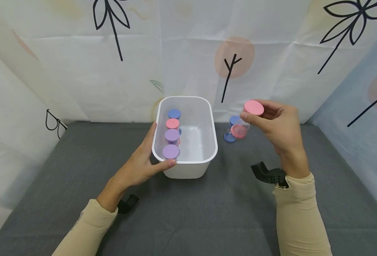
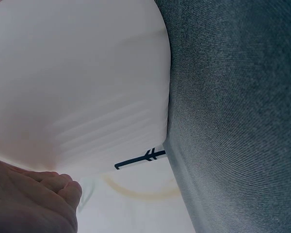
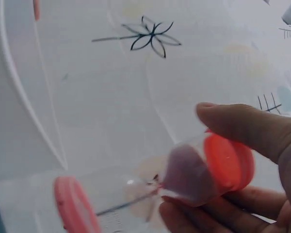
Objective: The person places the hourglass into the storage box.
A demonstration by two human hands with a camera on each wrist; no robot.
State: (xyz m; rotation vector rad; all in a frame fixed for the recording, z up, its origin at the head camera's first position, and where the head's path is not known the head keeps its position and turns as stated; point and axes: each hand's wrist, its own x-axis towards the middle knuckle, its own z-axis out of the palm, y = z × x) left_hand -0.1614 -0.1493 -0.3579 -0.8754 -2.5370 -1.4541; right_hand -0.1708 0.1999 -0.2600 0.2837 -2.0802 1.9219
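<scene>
In the head view my right hand point(image 1: 282, 122) holds a pink-capped sand timer point(image 1: 253, 107) by its upper end, tilted. The right wrist view shows thumb and fingers round one cap of this pink sand timer point(image 3: 230, 165), with pinkish sand in the bulb beside that cap. Just behind it, a blue-capped sand timer point(image 1: 229, 138) stands on the table, partly hidden. My left hand point(image 1: 137, 167) grips the near left corner of a white plastic bin point(image 1: 188, 170), thumb at the rim and fingers along the side wall.
Inside the bin, along its left side, are a blue sand timer point(image 1: 174, 113), a pink sand timer point(image 1: 172, 123) and two purple sand timers point(image 1: 171, 152) in a row. A grey cloth point(image 1: 188, 220) covers the table. Behind hangs a patterned white curtain point(image 1: 188, 53).
</scene>
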